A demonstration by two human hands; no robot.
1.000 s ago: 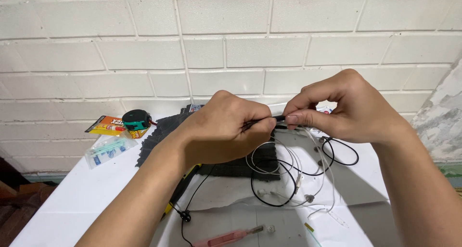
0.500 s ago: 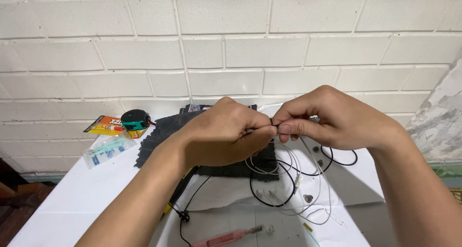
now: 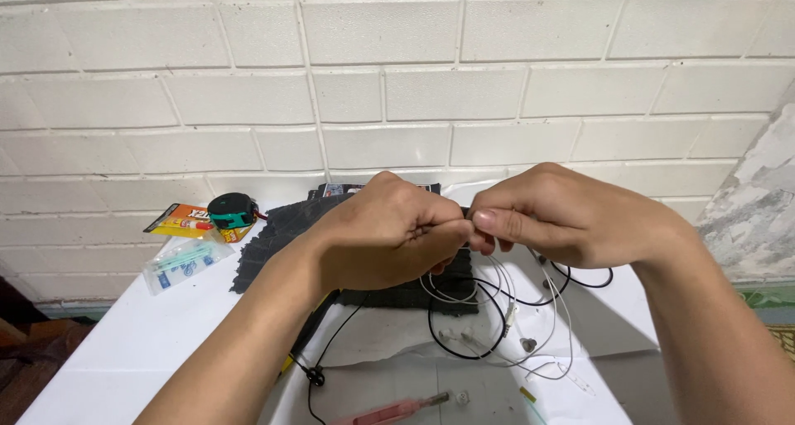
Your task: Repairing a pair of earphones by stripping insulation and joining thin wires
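My left hand (image 3: 389,239) and my right hand (image 3: 563,218) meet fingertip to fingertip above a white table (image 3: 124,342), in front of a white brick wall. Both pinch the same bundle of thin cables between thumb and fingers. Black and white cables (image 3: 497,317) hang down from the hands in loops and lie on the table below. A small white earbud piece (image 3: 527,343) dangles among the loops. What sits exactly between the fingertips is hidden by the fingers.
A dark checked cloth (image 3: 273,239) lies under the hands. At the back left sit a black-and-green tape roll (image 3: 232,211), an orange packet (image 3: 184,220) and a clear plastic pouch (image 3: 184,262). A pink tool (image 3: 397,408) lies near the front edge.
Both hands have moved left and slightly down, and the fingertips have closed in tighter on the cables. The hanging loops shifted with them.
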